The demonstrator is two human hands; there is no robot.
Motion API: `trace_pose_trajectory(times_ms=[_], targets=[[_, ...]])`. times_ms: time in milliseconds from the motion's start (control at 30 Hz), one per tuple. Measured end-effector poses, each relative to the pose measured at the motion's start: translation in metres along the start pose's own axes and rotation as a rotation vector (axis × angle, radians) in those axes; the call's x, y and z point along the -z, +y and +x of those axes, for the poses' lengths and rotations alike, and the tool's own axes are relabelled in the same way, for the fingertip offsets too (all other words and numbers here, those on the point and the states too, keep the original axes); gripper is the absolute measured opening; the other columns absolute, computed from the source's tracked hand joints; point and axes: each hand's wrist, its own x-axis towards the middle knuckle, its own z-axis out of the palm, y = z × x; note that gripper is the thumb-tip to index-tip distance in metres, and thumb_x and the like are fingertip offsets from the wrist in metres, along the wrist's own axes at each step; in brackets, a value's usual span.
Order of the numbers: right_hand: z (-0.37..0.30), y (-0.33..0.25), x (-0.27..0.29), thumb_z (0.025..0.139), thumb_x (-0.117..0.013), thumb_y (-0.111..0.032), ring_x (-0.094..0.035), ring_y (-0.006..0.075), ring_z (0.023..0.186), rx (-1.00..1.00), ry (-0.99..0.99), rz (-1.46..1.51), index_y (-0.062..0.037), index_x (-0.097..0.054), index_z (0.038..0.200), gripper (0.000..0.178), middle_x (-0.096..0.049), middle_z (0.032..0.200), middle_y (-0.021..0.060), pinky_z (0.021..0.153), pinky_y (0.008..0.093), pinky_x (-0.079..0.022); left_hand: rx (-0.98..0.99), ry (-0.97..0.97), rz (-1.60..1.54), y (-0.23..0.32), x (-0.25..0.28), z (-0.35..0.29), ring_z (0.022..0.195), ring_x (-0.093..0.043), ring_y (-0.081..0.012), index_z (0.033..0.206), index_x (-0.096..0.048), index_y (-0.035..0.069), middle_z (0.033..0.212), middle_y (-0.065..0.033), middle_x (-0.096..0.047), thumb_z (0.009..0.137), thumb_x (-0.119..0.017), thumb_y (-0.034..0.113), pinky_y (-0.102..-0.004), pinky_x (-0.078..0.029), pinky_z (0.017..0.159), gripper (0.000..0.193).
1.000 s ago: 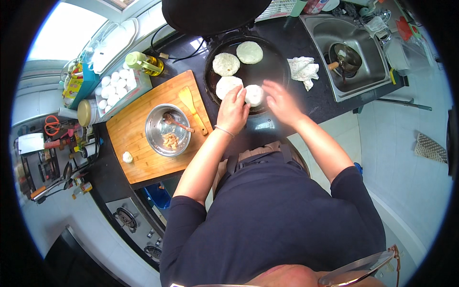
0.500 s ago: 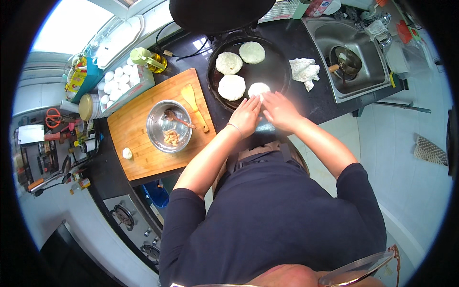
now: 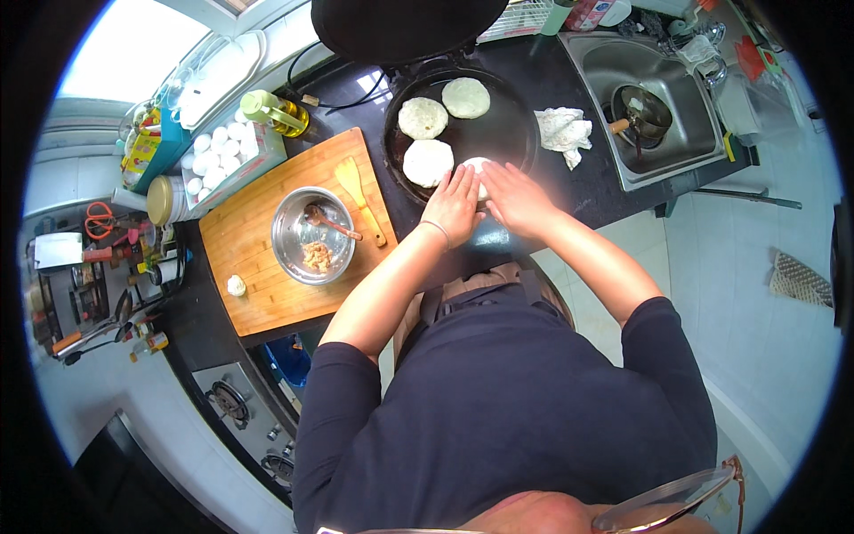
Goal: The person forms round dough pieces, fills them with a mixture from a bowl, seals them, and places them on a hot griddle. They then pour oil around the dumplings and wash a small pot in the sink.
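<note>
Both my hands press with outstretched fingers on a pale dough cake [image 3: 478, 165] at the near side of a round black electric griddle [image 3: 507, 129]. My left hand [image 3: 454, 210] lies over its left part and my right hand [image 3: 519, 203] over its right, so much of the cake is hidden. Several other flat round cakes sit on the griddle: one [image 3: 429, 163] next to my left fingertips, another [image 3: 422, 118] behind it, and a third [image 3: 465, 98] at the far side. Neither hand grips anything.
Left of the griddle, a wooden board [image 3: 245, 191] bears a steel bowl [image 3: 283, 254] with filling and a spoon, a wooden spatula [image 3: 353, 187] and a small dough ball [image 3: 236, 286]. The raised lid [image 3: 400, 27] stands behind. Right are a cloth [image 3: 562, 131] and a sink [image 3: 614, 71].
My hands have shifted slightly forward over the near cake and now cover more of it. The view has moved a little; the other cakes stay in place.
</note>
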Motion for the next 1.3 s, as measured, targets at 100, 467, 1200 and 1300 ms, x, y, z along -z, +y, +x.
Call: trace_pose_trajectory(times_ms=[100, 467, 1200, 1300], targets=[[0.014, 0.017, 0.002, 0.083, -0.051, -0.016, -0.051, 0.0296, 0.110, -0.264, -0.007, 0.663, 0.0014, -0.057, 0.109, 0.032, -0.052, 0.119, 0.0181, 0.095, 0.0374, -0.038, 0.083, 0.056, -0.280, -0.011, 0.014, 0.005, 0.125, -0.036, -0.0325, 0.121, -0.047, -0.001, 0.129, -0.0201, -0.043, 0.076, -0.062, 0.024, -0.0450, -0.024, 0.106, 0.053], [-0.014, -0.004, 0.010, 0.087, -0.050, -0.027, -0.032, 0.0248, 0.129, 0.028, -0.122, 0.116, -0.0024, -0.046, 0.125, 0.046, -0.040, 0.135, 0.0148, 0.107, 0.0403, -0.023, 0.017, 0.107, -0.165, 0.009, -0.004, -0.025, 0.127, -0.034, -0.0314, 0.125, -0.043, -0.003, 0.133, -0.0198, -0.039, 0.081, -0.058, 0.020, -0.0424, -0.026, 0.105, 0.052], [0.039, 0.003, 0.017, 0.077, -0.054, -0.003, -0.056, 0.0275, 0.097, -0.195, 0.367, 0.627, 0.0000, -0.061, 0.097, 0.021, -0.058, 0.103, 0.0150, 0.086, 0.0343, -0.044, 0.095, 0.584, -0.404, 0.012, 0.051, -0.037, 0.104, -0.051, -0.0309, 0.104, -0.057, 0.001, 0.107, -0.0153, -0.054, 0.072, -0.063, 0.006, -0.0449, -0.037, 0.095, 0.033], [0.046, -0.052, 0.046, 0.079, -0.055, 0.000, -0.056, 0.0204, 0.082, -0.028, 0.358, 0.701, 0.0003, -0.060, 0.096, 0.018, -0.055, 0.092, 0.0102, 0.073, 0.0282, -0.045, 0.317, 0.766, -0.293, 0.006, 0.087, -0.114, 0.093, -0.055, -0.0294, 0.098, -0.062, 0.004, 0.096, -0.0132, -0.057, 0.071, -0.063, 0.003, -0.0379, -0.044, 0.084, 0.027]])
